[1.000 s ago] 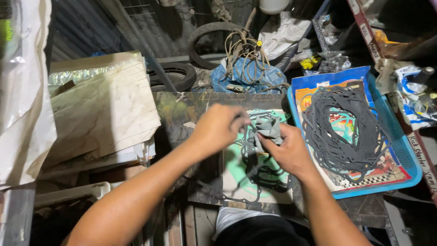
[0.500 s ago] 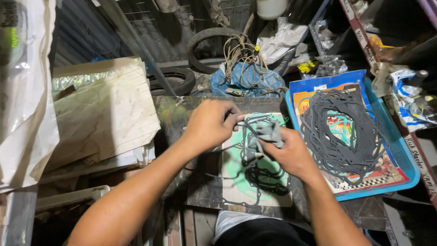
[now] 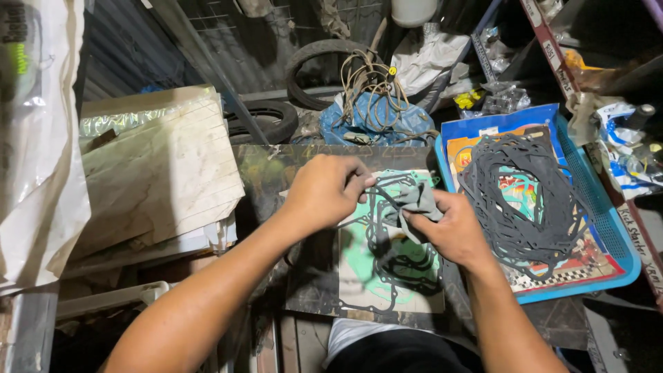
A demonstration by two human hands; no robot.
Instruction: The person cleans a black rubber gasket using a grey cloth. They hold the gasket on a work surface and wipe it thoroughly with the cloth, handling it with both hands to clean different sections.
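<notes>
Hands meet over a green-printed card [image 3: 366, 259] on a dark board. Left hand [image 3: 324, 190] pinches a thin dark gasket [image 3: 387, 200] at its fingertips; right hand [image 3: 449, 228] clamps a grey cloth [image 3: 414, 200] against that gasket. Just right, a blue tray [image 3: 615, 228] holds a heap of black gaskets [image 3: 518, 200].

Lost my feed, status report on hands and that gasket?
Left hand and right hand both pinching grey gasket. Green card underneath. Blue tray of gaskets alongside, clear.
</notes>
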